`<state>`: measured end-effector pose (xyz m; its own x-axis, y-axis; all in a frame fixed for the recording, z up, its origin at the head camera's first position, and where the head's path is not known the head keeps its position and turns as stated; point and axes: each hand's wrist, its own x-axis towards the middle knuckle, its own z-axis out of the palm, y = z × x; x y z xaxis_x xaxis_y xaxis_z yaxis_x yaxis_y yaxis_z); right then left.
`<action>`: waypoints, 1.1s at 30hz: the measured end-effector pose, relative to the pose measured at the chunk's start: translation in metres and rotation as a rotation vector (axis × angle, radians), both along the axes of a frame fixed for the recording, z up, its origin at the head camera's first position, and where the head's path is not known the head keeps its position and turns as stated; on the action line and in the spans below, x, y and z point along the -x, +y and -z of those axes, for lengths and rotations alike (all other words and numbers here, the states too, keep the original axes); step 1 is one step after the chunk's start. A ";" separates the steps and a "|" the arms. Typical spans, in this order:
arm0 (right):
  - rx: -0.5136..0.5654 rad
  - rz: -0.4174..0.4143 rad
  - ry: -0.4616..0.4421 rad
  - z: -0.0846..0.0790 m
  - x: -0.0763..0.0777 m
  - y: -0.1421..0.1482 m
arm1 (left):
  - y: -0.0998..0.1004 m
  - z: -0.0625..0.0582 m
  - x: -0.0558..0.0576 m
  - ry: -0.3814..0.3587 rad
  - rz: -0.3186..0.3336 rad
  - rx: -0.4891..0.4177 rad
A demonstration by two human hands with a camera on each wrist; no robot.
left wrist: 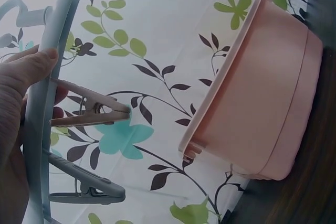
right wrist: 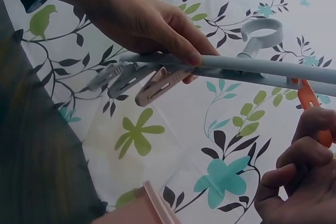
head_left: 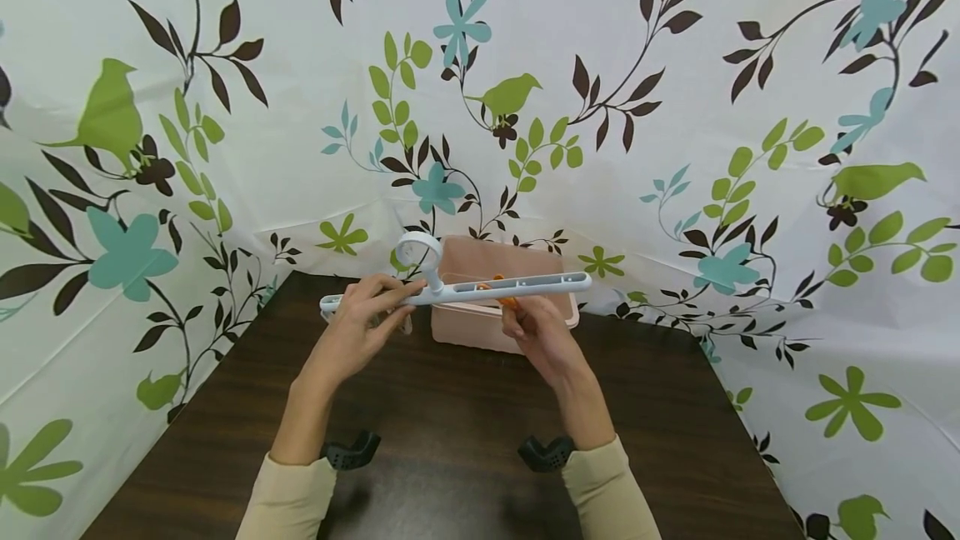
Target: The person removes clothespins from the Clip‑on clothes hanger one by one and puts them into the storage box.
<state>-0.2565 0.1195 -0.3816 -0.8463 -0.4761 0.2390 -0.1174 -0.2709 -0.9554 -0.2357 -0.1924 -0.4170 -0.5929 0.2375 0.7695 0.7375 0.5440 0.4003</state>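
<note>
A light blue-grey clip hanger [head_left: 517, 284] with a round hook [right wrist: 280, 32] is held up over the table, its bar running sideways. My left hand [head_left: 360, 315] grips the bar left of the hook, thumb in front. Below the bar near those fingers hang a pink clip [left wrist: 89, 94] and a grey clip [left wrist: 92, 187]; another grey clip [right wrist: 102, 77] hangs toward the bar's end. Right of the hook, my right hand [head_left: 542, 336] pinches an orange clip [right wrist: 308, 98], whose upper end meets the bar from below.
Behind the hands, a pink plastic bin [head_left: 472, 332] stands at the back of the dark wooden table [head_left: 435, 415]. A white cloth [head_left: 300, 173] printed with leaves, flowers and birds rises behind and beside the table.
</note>
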 end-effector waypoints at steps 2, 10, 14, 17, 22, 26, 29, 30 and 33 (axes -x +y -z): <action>0.006 0.009 -0.009 0.001 0.000 -0.001 | 0.000 0.000 0.000 -0.001 -0.006 -0.005; 0.040 0.007 -0.015 0.001 -0.001 -0.005 | 0.002 -0.002 -0.002 -0.025 -0.034 -0.017; 0.055 -0.006 -0.018 -0.001 -0.001 -0.006 | 0.001 -0.002 -0.002 -0.031 -0.036 -0.018; 0.063 -0.013 -0.031 -0.001 -0.002 -0.005 | 0.000 -0.002 -0.002 -0.035 -0.034 -0.024; 0.093 -0.024 -0.065 0.002 -0.001 -0.004 | -0.001 -0.003 -0.002 -0.030 -0.036 -0.029; 0.112 -0.027 -0.083 0.004 0.000 -0.002 | -0.001 -0.003 -0.003 -0.030 -0.042 -0.029; 0.110 -0.022 -0.096 0.005 0.001 0.000 | -0.002 -0.003 -0.003 -0.034 -0.044 -0.025; 0.106 -0.019 -0.100 0.005 0.001 0.000 | -0.002 -0.003 -0.003 -0.036 -0.044 -0.024; 0.081 -0.007 -0.107 0.005 0.005 0.002 | -0.002 -0.004 -0.004 -0.040 -0.044 -0.021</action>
<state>-0.2613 0.1213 -0.3868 -0.8658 -0.4647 0.1856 -0.0141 -0.3482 -0.9373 -0.2320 -0.1947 -0.4130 -0.6323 0.1948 0.7498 0.6966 0.5664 0.4404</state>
